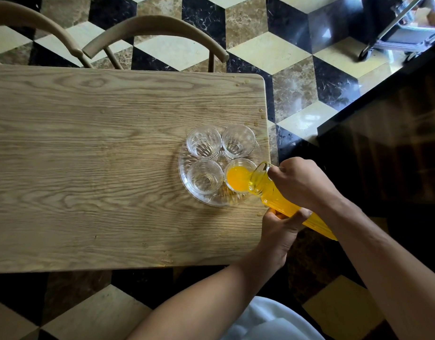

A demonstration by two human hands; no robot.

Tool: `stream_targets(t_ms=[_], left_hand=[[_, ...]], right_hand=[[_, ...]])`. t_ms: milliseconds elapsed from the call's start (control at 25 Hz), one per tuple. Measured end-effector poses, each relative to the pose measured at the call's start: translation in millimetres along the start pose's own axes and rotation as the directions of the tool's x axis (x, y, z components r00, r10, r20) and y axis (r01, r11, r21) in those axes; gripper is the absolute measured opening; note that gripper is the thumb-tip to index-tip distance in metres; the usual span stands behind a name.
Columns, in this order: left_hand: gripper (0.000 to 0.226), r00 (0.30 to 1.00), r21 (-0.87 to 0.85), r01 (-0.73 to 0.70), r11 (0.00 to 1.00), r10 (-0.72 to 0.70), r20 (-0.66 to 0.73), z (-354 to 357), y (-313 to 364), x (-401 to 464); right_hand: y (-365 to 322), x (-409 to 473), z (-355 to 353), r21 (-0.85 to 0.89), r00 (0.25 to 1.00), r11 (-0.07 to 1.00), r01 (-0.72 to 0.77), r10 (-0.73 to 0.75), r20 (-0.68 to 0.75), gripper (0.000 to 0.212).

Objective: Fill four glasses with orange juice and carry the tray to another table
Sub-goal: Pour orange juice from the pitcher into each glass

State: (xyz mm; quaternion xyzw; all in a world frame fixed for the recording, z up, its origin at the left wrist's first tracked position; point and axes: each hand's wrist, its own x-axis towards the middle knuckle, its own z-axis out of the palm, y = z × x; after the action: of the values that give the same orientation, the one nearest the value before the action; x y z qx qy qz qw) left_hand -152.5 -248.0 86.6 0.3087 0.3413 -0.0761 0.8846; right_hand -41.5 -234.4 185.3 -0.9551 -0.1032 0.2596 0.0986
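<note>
Head view, single entry.

Item: glass jug (280, 200), ribbed, holding orange juice, tilted with its spout over the near right glass (239, 176). My right hand (302, 182) is closed around the jug's upper part near the handle; my left hand (281, 229) is wrapped under the body, bearing the weight. Both grips are firm, fingers curled.

Item: clear round tray (184, 168), at the right end of the wooden table (89, 168), close to the edge. Four glasses stand on it, two by two, close together.

Progress: juice streams into the near right glass, which looks partly filled. The near left glass (204, 177), far left glass (203, 142) and far right glass (238, 141) are empty. By my reckoning the first of four pours is in hand; three pours and the carry remain.

Surroundings: small droplets (259, 114) lie on the table near its right edge and far corner. Two curved chair backs (152, 30) stand against the far side of the table. A wheeled cart (405, 33) sits at the upper right on the patterned tile floor (285, 57). A dark counter (395, 143) runs just right of the table.

Obstructions: the counter narrows the room beside me, and the tray's nearness to the table edge calls for a careful lift.
</note>
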Motion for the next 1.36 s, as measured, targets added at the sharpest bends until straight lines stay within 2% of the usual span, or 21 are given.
stream_targets(t_ms=[320, 480, 640, 880, 1000, 1120, 1280, 1360], left_hand=[[0.055, 1.0, 0.017, -0.004, 1.0, 0.004, -0.024, -2, 2, -3], [0.057, 0.998, 0.03, 0.026, 0.999, -0.024, -0.057, -8, 8, -2], [0.041, 0.995, 0.099, 0.075, 0.992, -0.069, -0.069, -14, 22, -2], [0.046, 0.996, 0.141, 0.076, 0.987, -0.067, -0.066, -14, 32, 0], [0.056, 0.996, 0.139, 0.044, 0.989, -0.032, -0.082, -13, 35, 5], [0.063, 0.995, 0.136, 0.006, 0.991, 0.008, -0.101, -9, 38, 11], [0.055, 0.987, 0.121, -0.03, 0.992, 0.048, -0.155, 9, 43, 21], [0.063, 0.981, 0.113, -0.069, 0.991, 0.088, -0.172, 17, 46, 28]], right_hand=[[-3, -2, -1, -0.002, 1.0, 1.0, 0.005, -0.005, 0.003, 0.048], [-3, -6, -2, 0.084, 1.0, 0.996, 0.01, -0.01, 0.005, 0.045], [-8, -12, -7, 0.166, 0.999, 0.985, 0.043, -0.039, -0.03, 0.046], [-11, -14, -13, 0.24, 0.997, 0.97, 0.028, -0.011, -0.074, 0.045], [-10, -10, -18, 0.266, 0.997, 0.964, 0.025, -0.003, -0.08, 0.045], [-10, -3, -23, 0.253, 0.996, 0.966, 0.054, -0.032, -0.087, 0.047], [-8, 12, -34, 0.241, 0.994, 0.965, 0.099, -0.082, -0.078, 0.048], [-9, 20, -40, 0.216, 0.991, 0.969, 0.124, -0.111, -0.073, 0.048]])
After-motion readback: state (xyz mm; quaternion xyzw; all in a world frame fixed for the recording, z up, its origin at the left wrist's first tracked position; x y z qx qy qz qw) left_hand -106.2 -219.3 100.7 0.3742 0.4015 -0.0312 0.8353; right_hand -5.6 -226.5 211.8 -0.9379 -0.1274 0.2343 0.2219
